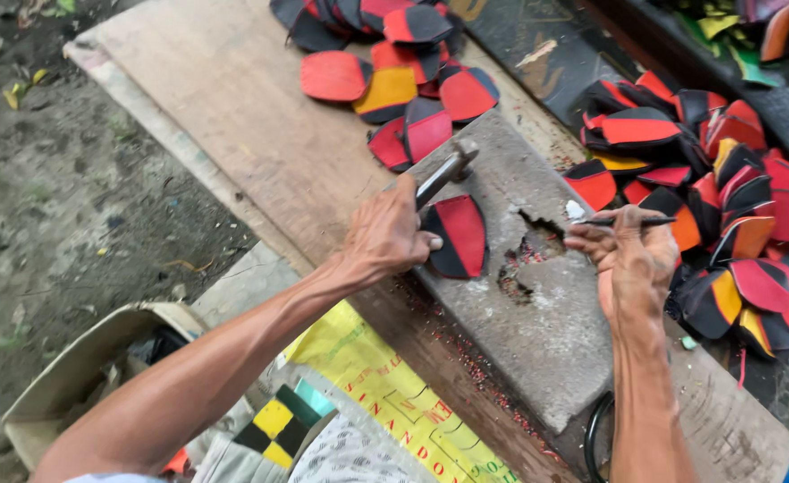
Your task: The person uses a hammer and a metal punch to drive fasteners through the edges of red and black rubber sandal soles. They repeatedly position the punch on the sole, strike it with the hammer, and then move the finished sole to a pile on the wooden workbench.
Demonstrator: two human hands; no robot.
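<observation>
- Clearly one left hand (385, 234), fingers wrapped tight round one grey metal hammer (443, 172).
- One right hand (631, 259) pinches one thin dark punch (631, 220).
- One black-and-red leaf-shaped piece (457, 234) lies on one grey stone slab (537, 331).

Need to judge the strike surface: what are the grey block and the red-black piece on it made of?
Grey block: looks like stone or concrete, rough, matte, with a chipped pit. Red-black piece: probably rubber or foam sheet, flat, smooth, dull; hard to tell which.

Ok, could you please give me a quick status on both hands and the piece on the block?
Left hand gripping hammer, thumb on red-and-black piece. Right hand holding thin punch. Piece flat on gouged grey block.
</observation>
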